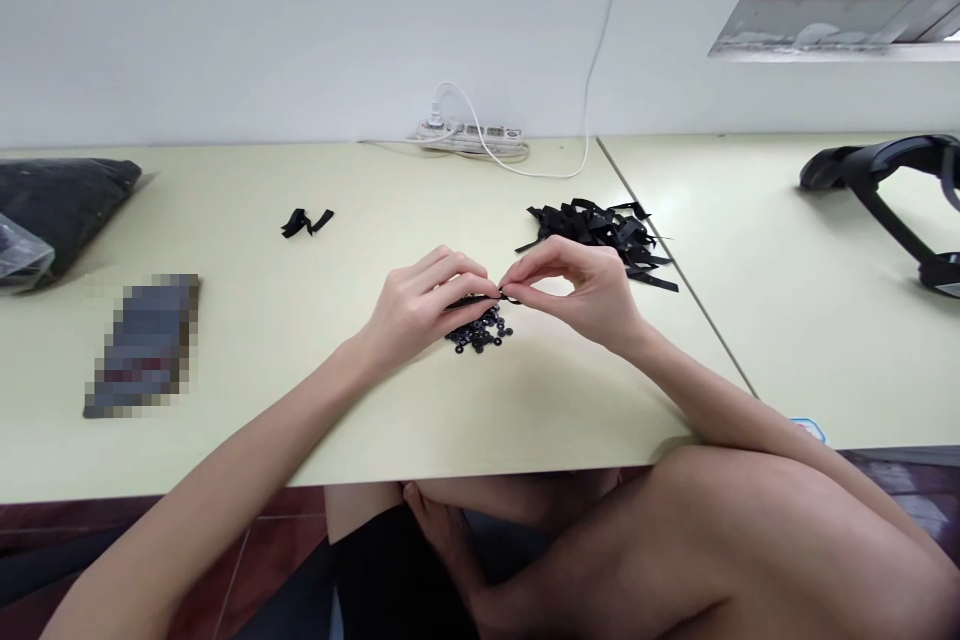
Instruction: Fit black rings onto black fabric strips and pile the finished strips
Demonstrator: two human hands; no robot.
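Note:
My left hand is closed on a black fabric strip, which lies along its fingers. The thumb and forefinger of my right hand pinch the strip's end, and their tips meet those of my left hand. A thin dark loop shows just under the pinch; whether it is part of the strip or a separate ring I cannot tell. Below the fingers, small black ring-shaped pieces lie heaped on the table, partly covered by my left hand. Beyond my right hand rises a pile of black fabric strips.
A few black strips lie apart at left, near a blurred-out flat object and a black bag. A power strip with white cables sits by the wall. Black headgear rests at right, past the table seam.

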